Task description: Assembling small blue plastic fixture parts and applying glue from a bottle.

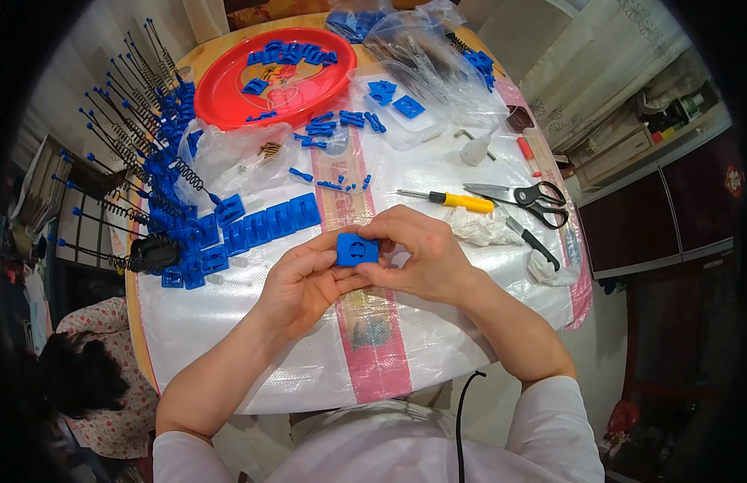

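"Surface covering?"
"White woven sheeting (446, 346), pink-banded, over the table (134, 322)."
"Nearest item?"
"1 blue block (357, 251), held above the sheeting; left hand (301, 282) pinches its left side between thumb and fingers, right hand (426, 253) pinches its right side likewise."
"Further out?"
"Yellow-handled screwdriver (454, 200) lies to the right, black-handled scissors (525, 198) near it; row of blue pieces (282, 219) to the left."
"Far side?"
"Red basin (220, 97) with blue parts (291, 55) inside."

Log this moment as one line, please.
left hand: holding blue block | right hand: holding same block | on table: yellow screwdriver, scissors, red tray
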Available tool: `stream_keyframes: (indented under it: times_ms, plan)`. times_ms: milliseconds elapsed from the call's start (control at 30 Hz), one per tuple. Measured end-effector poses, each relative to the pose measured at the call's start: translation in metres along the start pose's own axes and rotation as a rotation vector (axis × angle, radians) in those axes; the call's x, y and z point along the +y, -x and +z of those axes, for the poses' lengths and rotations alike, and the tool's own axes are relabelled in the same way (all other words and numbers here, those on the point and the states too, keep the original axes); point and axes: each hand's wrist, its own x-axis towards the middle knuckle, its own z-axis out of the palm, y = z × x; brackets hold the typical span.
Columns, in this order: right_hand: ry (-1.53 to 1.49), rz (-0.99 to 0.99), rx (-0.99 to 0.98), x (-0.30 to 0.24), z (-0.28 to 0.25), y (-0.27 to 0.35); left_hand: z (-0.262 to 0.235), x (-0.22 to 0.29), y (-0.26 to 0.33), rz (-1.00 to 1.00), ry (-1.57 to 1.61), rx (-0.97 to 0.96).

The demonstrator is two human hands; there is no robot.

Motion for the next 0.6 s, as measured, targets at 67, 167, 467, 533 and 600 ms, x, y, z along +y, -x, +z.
stream_keyframes:
  times_ms: [67,167,467,533,600]
  plan:
    - [0.005,-0.011,0.008,-0.0006,0.0005,-0.0001,-0.0011,-0.0004,-0.0003,-0.005,-0.011,-0.003]
    - [0.013,-0.017,0.01,-0.0006,0.0009,0.0005,-0.0029,-0.0005,-0.001,-0.009,-0.006,-0.024]
    - [0.009,-0.042,0.019,0.0002,-0.0005,-0.0007,0.0004,-0.0016,0.0002,0.042,-0.02,-0.03]
    - [0.006,-0.052,0.02,0.0011,-0.0001,-0.001,-0.0017,-0.0018,0.0016,0.06,-0.016,-0.039]
    - [0.004,-0.052,0.017,-0.0001,-0.0011,-0.0016,-0.0036,-0.0029,0.0011,0.073,-0.011,-0.052]
